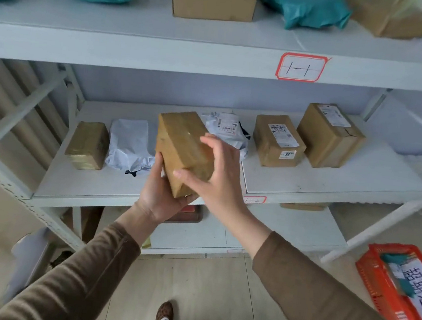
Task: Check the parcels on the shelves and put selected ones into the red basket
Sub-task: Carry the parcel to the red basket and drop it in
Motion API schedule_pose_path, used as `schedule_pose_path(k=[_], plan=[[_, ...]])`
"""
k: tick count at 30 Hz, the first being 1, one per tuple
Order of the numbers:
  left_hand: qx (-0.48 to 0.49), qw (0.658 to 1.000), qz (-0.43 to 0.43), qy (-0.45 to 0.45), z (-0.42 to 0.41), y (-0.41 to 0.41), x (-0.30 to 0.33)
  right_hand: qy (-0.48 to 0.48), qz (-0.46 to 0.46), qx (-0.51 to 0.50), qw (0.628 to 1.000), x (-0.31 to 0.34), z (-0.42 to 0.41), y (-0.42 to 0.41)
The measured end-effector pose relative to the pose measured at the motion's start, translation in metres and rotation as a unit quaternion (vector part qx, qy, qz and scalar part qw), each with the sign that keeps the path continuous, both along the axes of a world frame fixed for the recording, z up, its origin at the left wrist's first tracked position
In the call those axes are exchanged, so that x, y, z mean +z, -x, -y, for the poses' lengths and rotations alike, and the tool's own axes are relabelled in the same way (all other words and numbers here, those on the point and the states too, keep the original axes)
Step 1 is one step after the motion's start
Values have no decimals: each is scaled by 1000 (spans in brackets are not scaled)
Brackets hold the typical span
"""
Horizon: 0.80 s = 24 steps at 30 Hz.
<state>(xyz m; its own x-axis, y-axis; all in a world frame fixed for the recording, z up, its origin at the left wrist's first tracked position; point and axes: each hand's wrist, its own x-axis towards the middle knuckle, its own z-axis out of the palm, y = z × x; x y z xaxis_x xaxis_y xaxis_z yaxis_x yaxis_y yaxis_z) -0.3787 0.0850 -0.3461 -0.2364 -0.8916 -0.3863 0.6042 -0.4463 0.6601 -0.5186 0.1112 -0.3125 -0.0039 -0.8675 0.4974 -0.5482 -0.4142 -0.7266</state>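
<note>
You are holding a taped brown box (183, 149) in front of the middle shelf (332, 183), tilted with one end raised toward the shelf. No label shows on the faces turned to you, so the step in hand looks like checking it. To do that well, keep the box cupped from below and turn it slowly until a label faces you before deciding where it goes.

Your left hand (160, 193) is under the box's near end, fingers curled up around its left side, gripping it. Your right hand (219, 173) is spread wide, fingers straight and apart, thumb and palm resting against the box's right face without closing on it.

Beyond your hands on the shelf lie other parcels: a small brown box (89, 144) to the left, two labelled boxes to the right. The red basket (383, 290) sits on the floor, well to the right of and below your right hand.
</note>
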Motion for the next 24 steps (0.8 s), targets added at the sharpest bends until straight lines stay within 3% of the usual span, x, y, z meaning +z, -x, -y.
schedule_pose_path(k=[6,9,12,15,17,21,24], plan=[[-19,995,-55,75,-10,3,5,82,-14,24,996,0,-29,1],[-5,996,1,92,-9,-2,9,50,59,0,997,-7,-25,9],[-13,970,123,208,-8,-10,17,-77,208,-12,975,-12,-11,20],[-23,909,310,279,-8,-13,24,-227,354,-22,907,-23,4,29],[-15,859,404,315,-9,-12,24,-279,427,-28,860,-32,10,30],[-34,763,517,386,-10,-13,15,-294,492,-13,820,-31,9,31],[11,665,603,440,-12,-19,3,-289,517,13,805,-25,11,39]])
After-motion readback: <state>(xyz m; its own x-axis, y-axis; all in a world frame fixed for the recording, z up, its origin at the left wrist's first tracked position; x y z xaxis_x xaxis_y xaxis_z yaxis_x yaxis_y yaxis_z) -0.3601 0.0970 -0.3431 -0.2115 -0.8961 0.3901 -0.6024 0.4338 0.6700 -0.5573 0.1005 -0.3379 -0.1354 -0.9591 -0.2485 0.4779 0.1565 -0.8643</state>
